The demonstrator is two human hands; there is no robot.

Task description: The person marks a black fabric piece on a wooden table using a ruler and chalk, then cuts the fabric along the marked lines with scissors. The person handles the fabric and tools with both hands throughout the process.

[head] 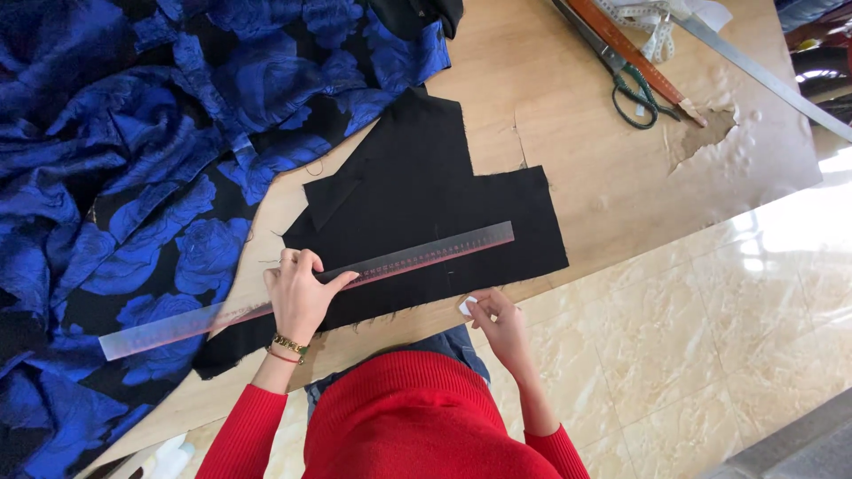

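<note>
A cut piece of black cloth (pixel 426 204) lies flat on the wooden table (pixel 568 133). Across its lower part rests a long clear ruler (pixel 417 257), running from lower left to upper right. My left hand (pixel 300 293) presses down on the ruler near its middle, fingers spread over it. My right hand (pixel 497 319) sits at the cloth's near edge, pinching a small white piece of chalk (pixel 467 306) against the fabric. Both sleeves are red.
A large heap of blue rose-patterned black fabric (pixel 133 177) covers the table's left side. Green-handled scissors (pixel 635 89), a wooden ruler (pixel 630 53), a white measuring tape (pixel 652 22) and a long metal ruler (pixel 763 75) lie at the far right. Tiled floor (pixel 710 337) is to the right.
</note>
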